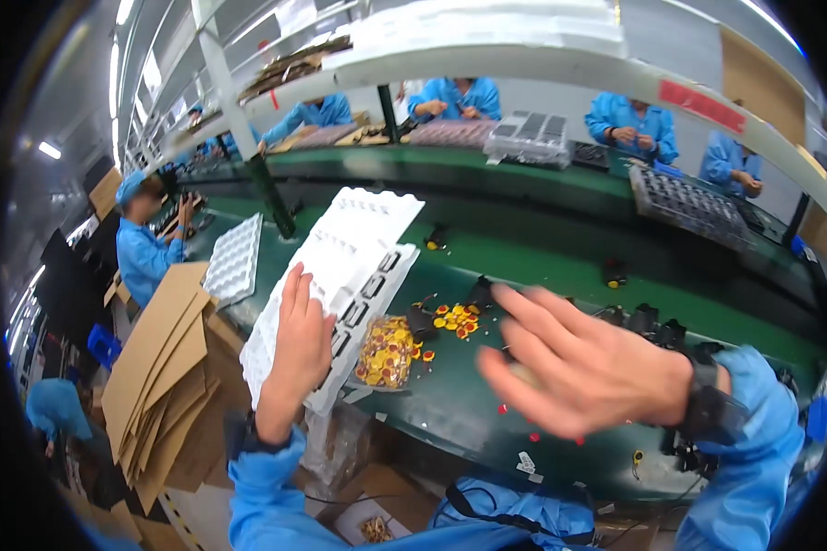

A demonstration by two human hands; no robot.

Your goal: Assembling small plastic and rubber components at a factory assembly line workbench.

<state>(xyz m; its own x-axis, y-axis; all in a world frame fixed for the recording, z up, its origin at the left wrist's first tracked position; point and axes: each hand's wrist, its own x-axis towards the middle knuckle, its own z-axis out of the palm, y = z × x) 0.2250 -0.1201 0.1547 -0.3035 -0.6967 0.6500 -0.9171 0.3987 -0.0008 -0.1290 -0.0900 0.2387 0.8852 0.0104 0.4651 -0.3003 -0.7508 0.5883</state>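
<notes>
My left hand [296, 354] rests on a white moulded plastic tray [363, 220], fingers stretched out over it. Under its right edge shows another white tray [398, 264] with a row of black parts in its pockets. Beside these trays is a clear plastic bag [385, 353] full of small round yellow-and-red pieces. Loose yellow-and-red pieces [458, 320] are scattered next to small black parts [422, 321]. Over the green bench hangs my right hand [583, 363], slightly blurred, its fingers apart and nothing visible in them.
Cardboard sheets [161, 376] lean at the left, near an empty-looking white tray [234, 260]. Several black parts [643, 320] line the bench's right side. Across the green conveyor, people in blue [629, 124] work by filled trays [689, 207]. A shelf rail [524, 62] crosses above.
</notes>
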